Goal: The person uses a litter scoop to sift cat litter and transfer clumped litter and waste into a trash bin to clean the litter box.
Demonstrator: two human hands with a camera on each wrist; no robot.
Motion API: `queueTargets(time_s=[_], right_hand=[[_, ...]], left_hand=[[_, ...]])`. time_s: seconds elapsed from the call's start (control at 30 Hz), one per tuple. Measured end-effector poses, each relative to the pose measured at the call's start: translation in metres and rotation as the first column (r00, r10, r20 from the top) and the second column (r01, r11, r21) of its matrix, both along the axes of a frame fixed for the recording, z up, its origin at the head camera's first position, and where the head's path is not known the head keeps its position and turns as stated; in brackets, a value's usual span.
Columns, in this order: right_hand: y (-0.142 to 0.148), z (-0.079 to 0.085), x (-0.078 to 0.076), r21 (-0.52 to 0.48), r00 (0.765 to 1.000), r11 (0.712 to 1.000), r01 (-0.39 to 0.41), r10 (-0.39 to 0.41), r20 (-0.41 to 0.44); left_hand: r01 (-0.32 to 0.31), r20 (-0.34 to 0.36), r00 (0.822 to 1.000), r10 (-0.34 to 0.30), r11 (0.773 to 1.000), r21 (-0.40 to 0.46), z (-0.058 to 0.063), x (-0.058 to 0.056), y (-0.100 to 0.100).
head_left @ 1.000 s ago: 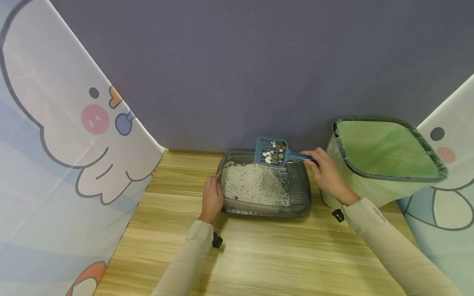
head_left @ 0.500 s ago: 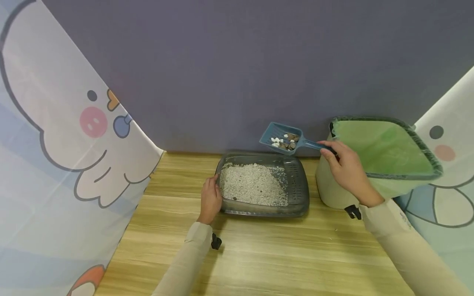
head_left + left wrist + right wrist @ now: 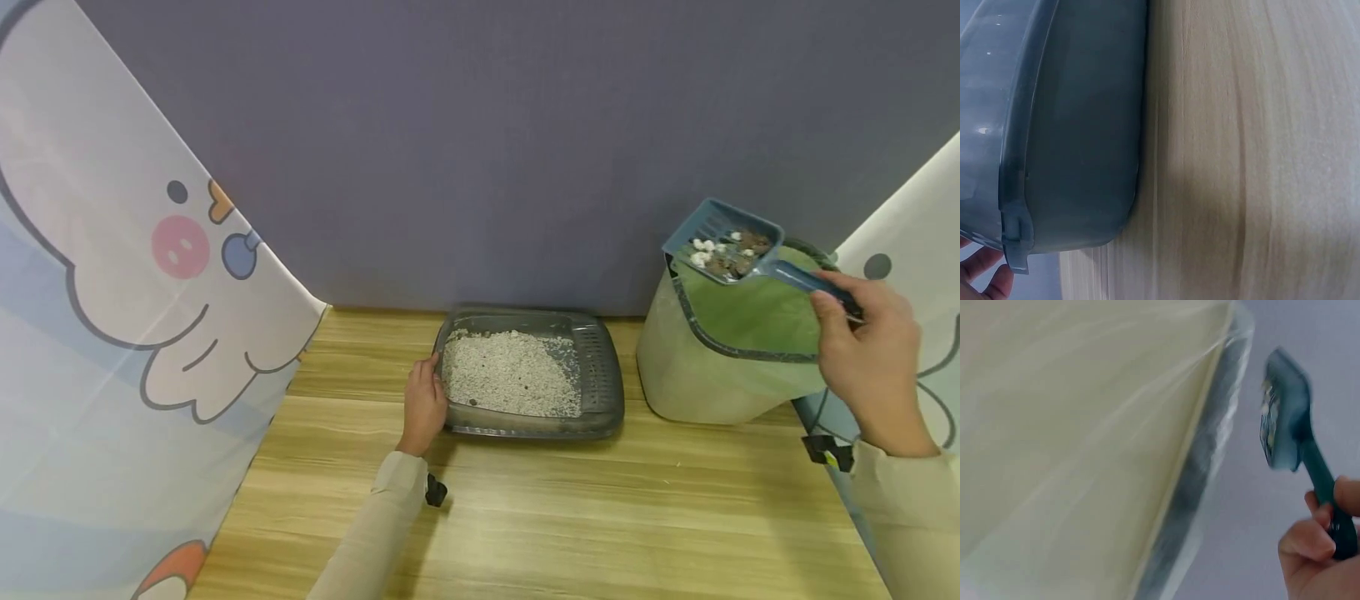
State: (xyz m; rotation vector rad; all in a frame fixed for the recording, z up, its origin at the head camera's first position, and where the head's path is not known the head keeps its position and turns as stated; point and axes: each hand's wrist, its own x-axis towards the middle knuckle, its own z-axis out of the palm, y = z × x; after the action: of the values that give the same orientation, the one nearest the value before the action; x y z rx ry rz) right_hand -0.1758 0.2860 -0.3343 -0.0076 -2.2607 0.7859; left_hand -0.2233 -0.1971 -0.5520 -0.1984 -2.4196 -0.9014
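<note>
In the head view my right hand [image 3: 870,358] grips the handle of a blue slotted litter scoop [image 3: 723,242]. The scoop carries white and brown clumps [image 3: 720,254] and hangs over the left part of a bin [image 3: 697,383] with a clear liner. In the right wrist view, fingers wrap the handle of the scoop [image 3: 1291,419] above the bin rim [image 3: 1191,469]. My left hand [image 3: 425,404] holds the left rim of a grey litter box [image 3: 532,427] containing pale litter [image 3: 510,375]. The left wrist view shows fingertips [image 3: 999,282] at the rim of this box [image 3: 1079,137].
The box and the bin stand side by side on a wood-grain surface [image 3: 570,517]. Behind them rises a dark grey panel [image 3: 487,150]. Cartoon-printed panels [image 3: 97,275] flank both sides. A few crumbs lie in front of the bin.
My right hand has carried the loaded scoop up and to the right, from above the litter box to over the bin. The left hand has stayed on the box's rim.
</note>
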Motion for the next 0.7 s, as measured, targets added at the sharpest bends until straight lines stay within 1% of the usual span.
queueTargets(time_s=[0.1, 0.2, 0.33, 0.43, 0.57, 0.63, 0.7], right_hand=[[0.017, -0.01, 0.008, -0.021, 0.991, 0.991, 0.134, -0.133, 0.024], [0.028, -0.021, 0.014, -0.039, 0.98, 0.979, 0.2, -0.198, 0.032], [0.037, -0.034, 0.017, -0.072, 0.978, 0.977, 0.201, -0.204, -0.034], [0.04, -0.041, 0.016, -0.113, 0.974, 0.974, 0.194, -0.205, -0.094], [0.038, -0.048, 0.013, -0.165, 0.957, 0.965, 0.205, -0.233, -0.174], [0.036, -0.05, 0.012, -0.213, 0.95, 0.953, 0.216, -0.255, -0.181], [0.032, -0.049, 0.011, -0.249, 0.943, 0.937, 0.245, -0.29, -0.162]], left_hand=[[0.005, -0.004, 1.0, -0.005, 1.0, -0.003, 0.0, 0.0, 0.001], [0.003, -0.01, 1.0, -0.003, 1.0, 0.002, -0.001, -0.001, 0.0], [-0.002, -0.014, 1.0, 0.002, 1.0, 0.01, -0.003, -0.002, -0.001], [-0.001, -0.007, 1.0, 0.001, 1.0, 0.012, -0.004, -0.003, -0.001], [0.001, -0.009, 1.0, -0.001, 1.0, 0.018, -0.004, -0.002, -0.002], [0.002, -0.011, 1.0, -0.002, 1.0, 0.02, -0.004, -0.002, -0.002], [0.002, -0.006, 1.0, -0.002, 1.0, 0.017, -0.004, -0.002, -0.002]])
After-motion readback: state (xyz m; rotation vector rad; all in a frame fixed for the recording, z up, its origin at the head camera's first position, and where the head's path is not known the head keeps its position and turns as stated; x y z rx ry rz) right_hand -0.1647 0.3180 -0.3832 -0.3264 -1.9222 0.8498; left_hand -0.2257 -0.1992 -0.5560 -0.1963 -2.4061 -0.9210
